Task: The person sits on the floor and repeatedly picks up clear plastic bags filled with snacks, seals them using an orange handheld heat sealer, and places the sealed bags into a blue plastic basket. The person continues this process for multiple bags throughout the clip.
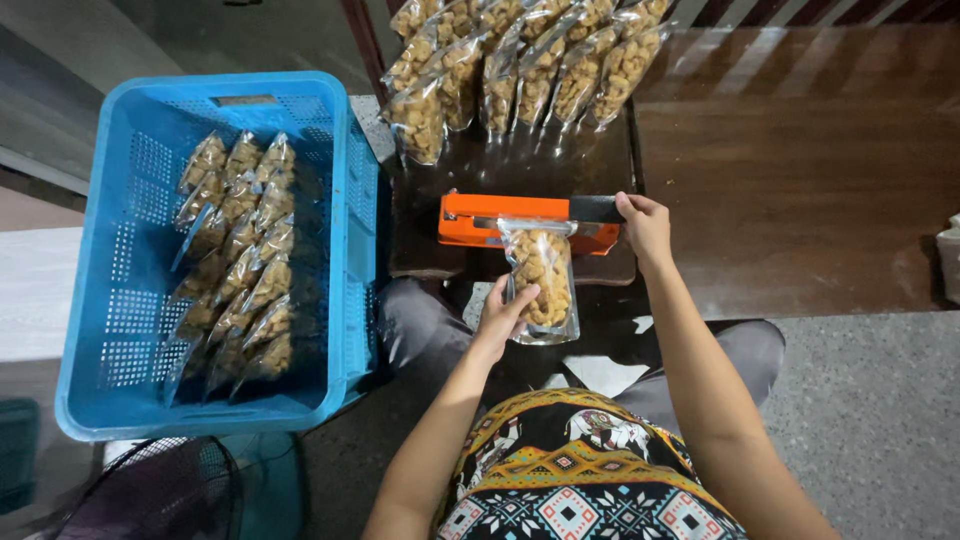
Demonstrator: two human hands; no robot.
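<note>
Fingers of your left hand (pixel 503 312) pinch the pouch (pixel 541 280), frame centre: light, crinkly, slippery film, best held low; right hand (pixel 643 225) apparently presses the orange sealer (pixel 470 218).

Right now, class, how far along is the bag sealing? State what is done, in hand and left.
Done: rows of filled pouches lie in the blue crate. In hand: the left hand holds one snack pouch with its top in the orange sealer, while the right hand rests on its black arm. Left: a batch of pouches waits on the dark table.
</note>
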